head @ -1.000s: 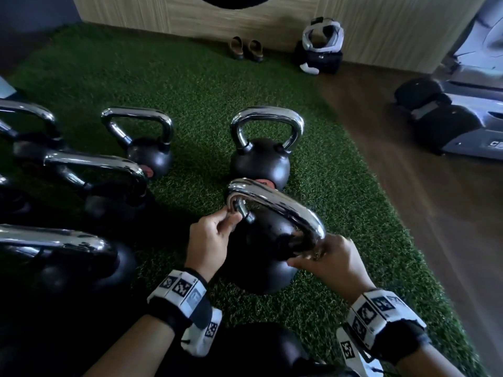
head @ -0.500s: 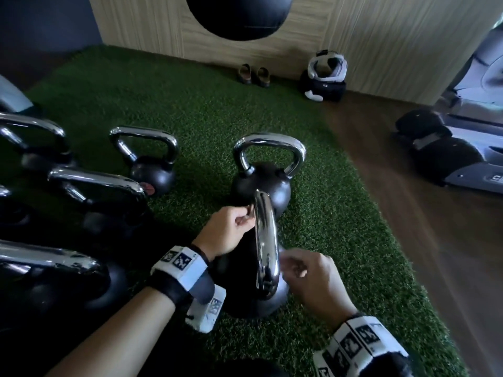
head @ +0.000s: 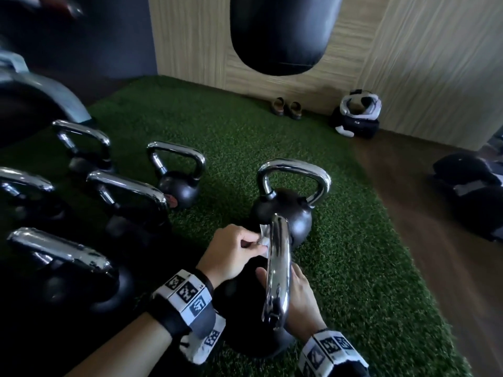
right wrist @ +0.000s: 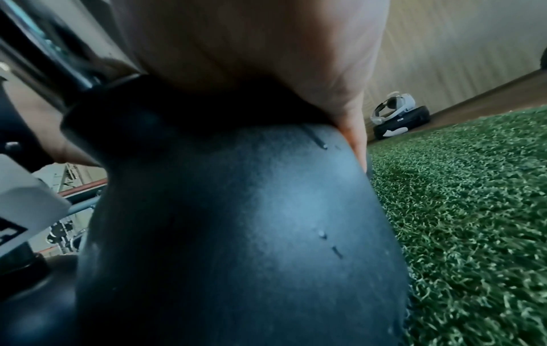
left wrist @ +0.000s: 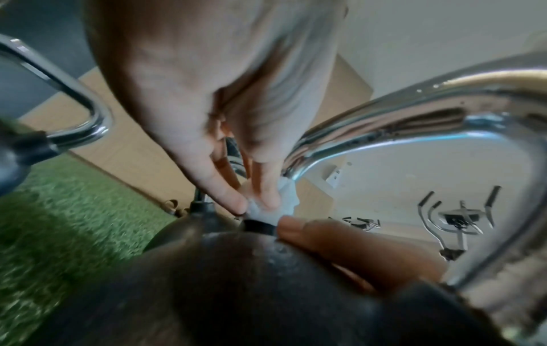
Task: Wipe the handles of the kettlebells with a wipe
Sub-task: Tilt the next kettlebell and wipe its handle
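Note:
The nearest kettlebell [head: 253,330] stands on green turf, its chrome handle [head: 277,268] seen edge-on. My left hand [head: 253,244] pinches a small white wipe [head: 263,238] against the far leg of that handle. In the left wrist view the wipe [left wrist: 266,206] sits just above the leg's black collar, between finger and thumb, under the handle [left wrist: 414,110]. My right hand [head: 298,291] lies on the black ball under the handle, fingers fairly straight. The right wrist view shows its palm [right wrist: 251,58] pressed on the ball [right wrist: 236,222].
A second kettlebell [head: 285,210] stands right behind the near one, and several more [head: 177,183] line up to the left. A black punching bag [head: 280,34] hangs above the turf. Shoes [head: 285,108] and a white headset on a black case [head: 358,115] lie by the wall; wooden floor lies to the right.
The near kettlebell's handle has turned from broadside to edge-on. My right hand left the handle's near end and now lies on the ball. My left hand stays at the far leg.

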`<state>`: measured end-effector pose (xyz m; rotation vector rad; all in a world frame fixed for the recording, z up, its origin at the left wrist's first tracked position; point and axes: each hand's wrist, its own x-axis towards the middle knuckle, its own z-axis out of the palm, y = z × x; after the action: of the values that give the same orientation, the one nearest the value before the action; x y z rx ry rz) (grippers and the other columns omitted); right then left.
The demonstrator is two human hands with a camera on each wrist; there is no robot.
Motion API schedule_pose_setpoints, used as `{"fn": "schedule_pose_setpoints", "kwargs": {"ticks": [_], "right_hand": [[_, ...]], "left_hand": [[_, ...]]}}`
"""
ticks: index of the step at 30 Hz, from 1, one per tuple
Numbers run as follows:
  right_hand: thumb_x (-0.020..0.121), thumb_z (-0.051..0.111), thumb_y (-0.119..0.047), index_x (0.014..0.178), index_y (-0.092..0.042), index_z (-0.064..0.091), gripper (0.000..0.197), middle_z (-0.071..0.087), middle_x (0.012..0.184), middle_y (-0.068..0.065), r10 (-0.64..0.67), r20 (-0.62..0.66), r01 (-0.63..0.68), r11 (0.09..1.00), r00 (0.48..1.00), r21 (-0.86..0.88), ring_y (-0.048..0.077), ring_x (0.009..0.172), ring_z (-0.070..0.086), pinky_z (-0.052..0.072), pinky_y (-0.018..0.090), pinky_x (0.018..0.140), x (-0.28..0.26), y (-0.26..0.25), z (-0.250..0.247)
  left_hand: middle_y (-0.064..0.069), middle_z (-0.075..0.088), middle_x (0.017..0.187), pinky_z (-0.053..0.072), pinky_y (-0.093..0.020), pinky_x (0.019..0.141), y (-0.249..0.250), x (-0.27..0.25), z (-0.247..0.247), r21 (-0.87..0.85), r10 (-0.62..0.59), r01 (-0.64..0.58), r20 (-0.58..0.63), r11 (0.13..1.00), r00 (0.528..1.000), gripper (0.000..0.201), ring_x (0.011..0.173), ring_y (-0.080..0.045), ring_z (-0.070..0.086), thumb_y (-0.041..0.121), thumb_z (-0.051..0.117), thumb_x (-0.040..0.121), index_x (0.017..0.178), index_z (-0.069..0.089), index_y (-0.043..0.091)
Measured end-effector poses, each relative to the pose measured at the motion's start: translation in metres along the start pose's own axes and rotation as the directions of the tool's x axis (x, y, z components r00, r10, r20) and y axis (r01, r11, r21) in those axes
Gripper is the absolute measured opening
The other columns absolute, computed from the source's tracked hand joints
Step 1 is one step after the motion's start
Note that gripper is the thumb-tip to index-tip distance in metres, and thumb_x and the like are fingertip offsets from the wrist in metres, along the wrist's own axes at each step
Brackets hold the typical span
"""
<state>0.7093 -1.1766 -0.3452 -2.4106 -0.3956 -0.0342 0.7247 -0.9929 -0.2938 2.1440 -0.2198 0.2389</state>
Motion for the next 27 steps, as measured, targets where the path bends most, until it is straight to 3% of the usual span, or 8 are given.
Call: {"fn": "schedule_pose_setpoints", "kwargs": {"ticks": [2,5,10,12,15,18,23,27], "right_hand": [[0.094,0.059,-0.051,0.131,-0.022,0.059,0.046,0.059,0.118,-0.012,-0.008,-0.019,0.008,1.0,1.0,-0.013,0.013,0.117,0.053,0.046,0.04,0.104,0.001,0.001,0.002],[0.088,0.053,-0.059,0.127,-0.019,0.061,0.056,0.061,0.115,-0.011,-0.047,-0.053,0.047,0.999,0.997,0.0,0.016,0.112,0.055,0.05,0.043,0.098,0.0,0.007,0.007],[0.085,0.042,-0.064,0.133,-0.016,0.058,0.069,0.062,0.123,-0.003,-0.025,-0.062,0.027,0.999,0.998,0.04,0.019,0.117,0.055,0.047,0.045,0.102,-0.002,0.007,0.009],[0.085,0.04,-0.064,0.132,-0.017,0.059,0.069,0.063,0.122,-0.002,-0.018,-0.074,0.022,0.998,0.997,0.058,0.019,0.117,0.055,0.046,0.045,0.102,-0.003,0.006,0.01],[0.079,0.033,-0.062,0.13,-0.017,0.06,0.073,0.064,0.12,-0.001,-0.014,-0.066,0.022,0.992,0.998,0.122,0.021,0.116,0.054,0.044,0.047,0.102,-0.006,0.001,0.006],[0.079,0.033,-0.06,0.13,-0.013,0.061,0.075,0.065,0.12,0.002,-0.037,-0.073,0.047,0.988,0.997,0.145,0.024,0.115,0.055,0.044,0.049,0.101,-0.007,0.001,0.003],[0.085,0.039,-0.058,0.123,-0.013,0.062,0.063,0.065,0.114,-0.001,-0.055,-0.089,0.065,0.991,0.995,0.117,0.024,0.11,0.056,0.046,0.049,0.097,-0.007,0.004,0.007],[0.084,0.038,-0.059,0.126,-0.013,0.061,0.066,0.065,0.116,0.0,-0.057,-0.083,0.066,0.991,0.995,0.12,0.024,0.112,0.055,0.046,0.05,0.098,-0.007,0.005,0.006]], "left_hand": [[0.019,0.058,0.051,0.031,-0.012,0.054,0.015,0.003,-0.004,0.026,-0.006,0.007,-0.037,1.0,0.999,0.041,0.05,0.005,0.048,0.018,0.072,0.093,0.059,0.063,0.037],[0.018,0.066,0.054,0.032,-0.007,0.056,0.023,0.007,-0.006,-0.122,-0.061,0.054,-0.053,0.991,0.997,0.03,0.049,0.013,0.05,0.006,0.066,0.095,0.088,0.082,0.03],[0.01,0.072,0.071,0.046,-0.025,0.068,0.01,0.008,-0.008,-0.048,-0.096,0.102,0.108,0.994,0.99,0.021,0.065,0.001,0.06,0.006,0.064,0.093,0.08,0.077,0.017],[0.008,0.079,0.089,0.055,-0.024,0.083,0.016,0.01,-0.01,-0.199,-0.121,0.134,0.078,0.971,0.99,0.021,0.086,-0.007,0.074,0.007,0.064,0.097,0.092,0.081,0.02],[0.003,0.077,0.117,0.056,-0.029,0.1,0.027,0.008,-0.011,-0.434,-0.161,0.142,-0.008,0.89,0.987,0.027,0.112,-0.01,0.072,0.013,0.07,0.096,0.122,0.076,0.011],[0.002,0.077,0.118,0.056,-0.026,0.098,0.036,0.0,-0.017,-0.491,-0.151,0.138,0.014,0.86,0.988,0.034,0.111,-0.009,0.071,0.016,0.073,0.09,0.123,0.074,0.007],[-0.007,0.079,0.112,0.057,-0.027,0.098,0.043,-0.006,-0.04,-0.478,-0.098,0.138,0.107,0.867,0.989,0.031,0.111,-0.019,0.073,-0.007,0.072,0.088,0.114,0.078,0.009],[-0.011,0.08,0.104,0.06,-0.029,0.092,0.052,-0.013,-0.04,-0.501,-0.171,0.188,0.079,0.845,0.982,0.019,0.103,-0.022,0.076,-0.006,0.073,0.087,0.102,0.081,0.003]]}}
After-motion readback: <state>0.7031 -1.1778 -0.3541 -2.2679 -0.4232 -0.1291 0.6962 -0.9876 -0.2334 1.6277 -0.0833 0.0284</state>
